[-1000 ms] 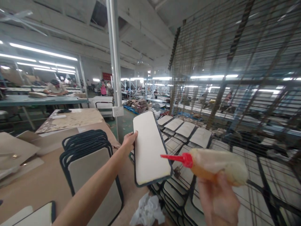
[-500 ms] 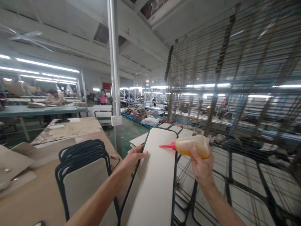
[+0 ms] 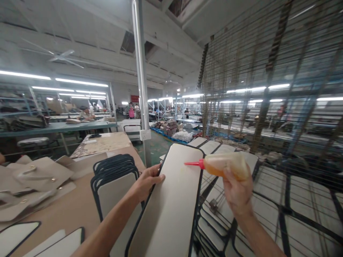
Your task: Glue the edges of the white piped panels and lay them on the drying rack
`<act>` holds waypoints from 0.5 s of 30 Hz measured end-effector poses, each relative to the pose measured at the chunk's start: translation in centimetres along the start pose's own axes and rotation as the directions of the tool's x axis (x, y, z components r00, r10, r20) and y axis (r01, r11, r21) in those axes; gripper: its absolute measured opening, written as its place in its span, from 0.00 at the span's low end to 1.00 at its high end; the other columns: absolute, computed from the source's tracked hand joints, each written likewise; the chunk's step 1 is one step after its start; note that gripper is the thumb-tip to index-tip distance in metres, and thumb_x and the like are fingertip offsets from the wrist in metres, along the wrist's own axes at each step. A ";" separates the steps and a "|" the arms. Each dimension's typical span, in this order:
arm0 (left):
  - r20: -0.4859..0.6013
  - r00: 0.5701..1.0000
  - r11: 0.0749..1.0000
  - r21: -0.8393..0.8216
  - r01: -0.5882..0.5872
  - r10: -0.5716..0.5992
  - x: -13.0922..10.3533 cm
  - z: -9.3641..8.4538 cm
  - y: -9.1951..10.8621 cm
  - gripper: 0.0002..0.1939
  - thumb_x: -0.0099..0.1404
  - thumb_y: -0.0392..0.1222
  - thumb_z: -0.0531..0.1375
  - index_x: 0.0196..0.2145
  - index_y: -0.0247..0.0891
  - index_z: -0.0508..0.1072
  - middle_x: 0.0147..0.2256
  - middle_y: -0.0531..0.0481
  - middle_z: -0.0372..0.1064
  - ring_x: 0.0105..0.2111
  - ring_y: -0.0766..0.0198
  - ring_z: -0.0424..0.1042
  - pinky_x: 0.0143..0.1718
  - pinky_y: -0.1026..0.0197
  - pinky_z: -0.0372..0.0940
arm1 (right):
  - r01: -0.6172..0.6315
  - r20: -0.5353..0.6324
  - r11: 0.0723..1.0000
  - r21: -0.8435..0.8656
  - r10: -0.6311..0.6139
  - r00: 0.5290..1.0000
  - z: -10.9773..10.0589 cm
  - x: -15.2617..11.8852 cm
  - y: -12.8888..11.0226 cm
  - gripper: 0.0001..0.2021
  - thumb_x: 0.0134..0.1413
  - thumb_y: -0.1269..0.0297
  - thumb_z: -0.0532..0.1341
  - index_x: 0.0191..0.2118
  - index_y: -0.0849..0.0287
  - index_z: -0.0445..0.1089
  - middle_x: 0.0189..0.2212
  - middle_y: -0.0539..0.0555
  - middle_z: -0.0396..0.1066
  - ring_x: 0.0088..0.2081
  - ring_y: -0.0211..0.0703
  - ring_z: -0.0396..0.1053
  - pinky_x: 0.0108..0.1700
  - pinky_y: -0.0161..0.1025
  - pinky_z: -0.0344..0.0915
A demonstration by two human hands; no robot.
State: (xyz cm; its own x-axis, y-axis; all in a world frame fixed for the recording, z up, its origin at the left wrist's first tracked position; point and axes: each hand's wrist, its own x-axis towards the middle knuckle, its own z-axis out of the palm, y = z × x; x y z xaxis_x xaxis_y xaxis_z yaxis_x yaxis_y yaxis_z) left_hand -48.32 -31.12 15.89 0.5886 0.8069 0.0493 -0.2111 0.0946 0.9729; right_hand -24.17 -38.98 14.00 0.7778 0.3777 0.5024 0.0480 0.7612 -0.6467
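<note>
My left hand (image 3: 148,181) grips the left edge of a long cream panel (image 3: 171,192) with rounded corners and dark edging, its thumb lying on the face. In my right hand (image 3: 237,187) is a squeeze bottle (image 3: 226,165) of amber liquid, held on its side. The bottle's red nozzle (image 3: 194,164) points left over the upper part of the panel; whether the tip touches the surface I cannot tell. Left of the panel, a stack of similar dark-edged panels (image 3: 118,196) leans upright on a brown-topped table (image 3: 80,200).
Beige pieces with metal fittings (image 3: 37,175) lie at the left of the table. On the right, a wire rack (image 3: 241,82) rises high, with more cream panels (image 3: 270,182) on its lower mesh. A metal post (image 3: 140,71) with a socket box stands ahead. Other people work at far tables.
My view has turned left, so more of the table's left side shows. Both hands keep their hold, and the nozzle stays over the panel's upper part.
</note>
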 end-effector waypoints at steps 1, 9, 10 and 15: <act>-0.014 1.000 1.000 -0.006 -0.007 0.007 -0.3 -0.2 0.1 0.24 0.42 0.41 0.70 0.39 0.38 0.75 0.29 0.50 0.75 0.21 0.64 0.71 0.22 0.66 0.63 | -0.014 0.001 1.000 0.022 0.014 1.000 0.4 0.2 0.2 0.28 0.33 0.60 0.72 0.45 0.56 0.68 0.36 0.49 0.70 0.36 0.40 0.68 0.44 0.39 0.67; -0.184 0.983 1.000 0.016 -0.013 0.015 -1.8 -3.2 0.3 0.25 0.40 0.39 0.71 0.39 0.35 0.75 0.29 0.49 0.76 0.23 0.63 0.72 0.24 0.65 0.65 | -0.354 0.285 0.935 -0.026 0.346 0.894 -2.7 -7.3 1.1 0.30 0.36 0.62 0.72 0.49 0.57 0.67 0.38 0.56 0.73 0.35 0.46 0.71 0.35 0.38 0.70; -0.176 0.984 1.000 0.025 -0.014 0.018 -2.0 -3.2 0.3 0.25 0.41 0.39 0.70 0.40 0.35 0.75 0.30 0.49 0.76 0.23 0.63 0.72 0.24 0.65 0.65 | -0.338 0.255 0.941 0.007 0.325 0.911 -2.1 -6.8 1.0 0.29 0.35 0.62 0.72 0.48 0.57 0.68 0.37 0.55 0.73 0.35 0.45 0.71 0.35 0.38 0.70; -0.066 0.998 0.999 0.038 -0.011 0.013 -2.4 -2.1 0.7 0.28 0.45 0.39 0.69 0.46 0.34 0.73 0.33 0.47 0.76 0.24 0.61 0.73 0.25 0.63 0.66 | -0.205 0.119 0.967 0.152 0.187 0.975 1.6 -2.9 0.9 0.26 0.31 0.63 0.73 0.42 0.55 0.70 0.35 0.47 0.72 0.36 0.38 0.68 0.41 0.33 0.67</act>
State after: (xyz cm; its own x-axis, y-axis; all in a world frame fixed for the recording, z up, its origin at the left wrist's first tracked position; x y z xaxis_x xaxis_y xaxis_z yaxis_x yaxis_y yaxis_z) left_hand -51.51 -31.83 15.95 0.5327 0.8450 0.0471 -0.1876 0.0636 0.9802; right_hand -27.37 -38.51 12.89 0.6927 0.5738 0.4370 -0.2081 0.7391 -0.6406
